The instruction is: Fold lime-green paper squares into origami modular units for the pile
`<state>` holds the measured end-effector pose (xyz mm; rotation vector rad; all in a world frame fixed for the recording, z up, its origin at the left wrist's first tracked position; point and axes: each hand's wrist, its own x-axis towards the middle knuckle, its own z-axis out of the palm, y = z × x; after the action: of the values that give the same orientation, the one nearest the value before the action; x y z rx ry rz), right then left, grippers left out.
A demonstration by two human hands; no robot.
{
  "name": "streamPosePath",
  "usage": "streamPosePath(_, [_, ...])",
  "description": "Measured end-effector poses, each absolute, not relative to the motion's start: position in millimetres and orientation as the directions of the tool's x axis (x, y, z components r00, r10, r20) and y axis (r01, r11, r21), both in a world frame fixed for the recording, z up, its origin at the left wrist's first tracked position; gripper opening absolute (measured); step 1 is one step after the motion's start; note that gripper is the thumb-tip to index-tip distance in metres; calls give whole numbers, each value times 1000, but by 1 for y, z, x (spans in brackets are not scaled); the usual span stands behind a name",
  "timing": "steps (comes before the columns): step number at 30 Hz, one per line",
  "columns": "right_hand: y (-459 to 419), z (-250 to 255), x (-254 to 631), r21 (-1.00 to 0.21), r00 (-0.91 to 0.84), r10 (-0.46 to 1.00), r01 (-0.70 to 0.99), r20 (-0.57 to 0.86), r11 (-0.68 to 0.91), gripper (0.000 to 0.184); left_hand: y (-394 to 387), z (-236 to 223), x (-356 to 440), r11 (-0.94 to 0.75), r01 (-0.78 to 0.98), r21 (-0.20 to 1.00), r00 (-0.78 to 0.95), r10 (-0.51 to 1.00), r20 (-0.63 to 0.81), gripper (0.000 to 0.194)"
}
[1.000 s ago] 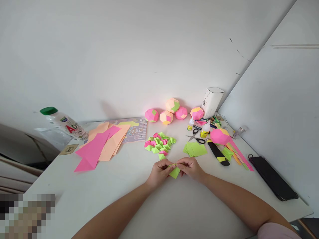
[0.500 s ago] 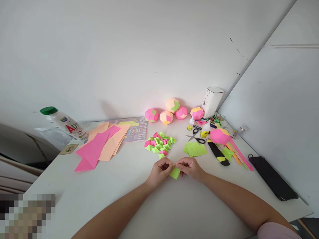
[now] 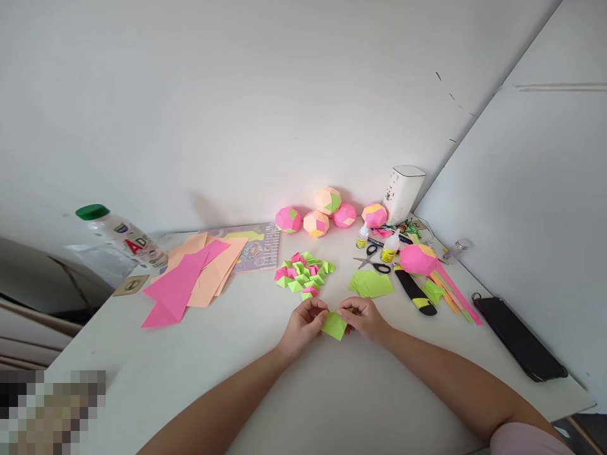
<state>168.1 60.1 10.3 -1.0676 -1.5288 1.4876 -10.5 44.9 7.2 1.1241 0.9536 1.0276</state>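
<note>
A small square of green paper (image 3: 335, 325) is pinched between both hands above the near part of the table. My left hand (image 3: 306, 323) grips its left corner between thumb and fingers. On the opposite side, my right hand (image 3: 365, 320) is closed on the paper's upper right edge, and some fingertips are hidden behind it. Just beyond the hands lies a pile of folded green and pink paper pieces (image 3: 296, 285). A stack of flat green paper squares (image 3: 374, 284) rests beyond my right hand.
Scissors (image 3: 367, 261), glue bottles (image 3: 389, 248) and a black-and-yellow cutter (image 3: 416, 292) lie to the right, near a black phone-like case (image 3: 519, 338). Paper balls (image 3: 316, 224) line the wall. Pink sheets (image 3: 177, 284) and a white bottle (image 3: 128, 239) are at left.
The green paper is turned and shows a wider face between the hands. My fingers have moved slightly apart along its top edge.
</note>
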Motion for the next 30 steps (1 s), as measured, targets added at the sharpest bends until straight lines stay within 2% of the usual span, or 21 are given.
streamPosePath(5, [58,11,167,-996,-424,905,91,-31,9,14,44,5,-9,48,-28,998,317,948,-37,17])
streamPosePath(9, [59,8,167,-997,-369,929,62,12,37,11,45,6,-9,94,-52,994,270,960,-77,20])
streamPosePath(13, [60,7,167,-1000,-310,951,-7,-2,-4,11,46,9,-10,131,-106,986,241,965,-102,24])
streamPosePath(17, [60,9,167,-1000,-345,939,0,7,7,13,44,11,-10,171,-84,982,279,950,-141,24])
streamPosePath(22, [59,11,167,-997,-393,919,64,19,48,12,43,12,-8,117,-12,993,265,958,-109,22])
streamPosePath(30, [61,10,167,-999,-355,935,-38,-7,-22,15,45,10,-9,202,-161,966,266,952,-154,29])
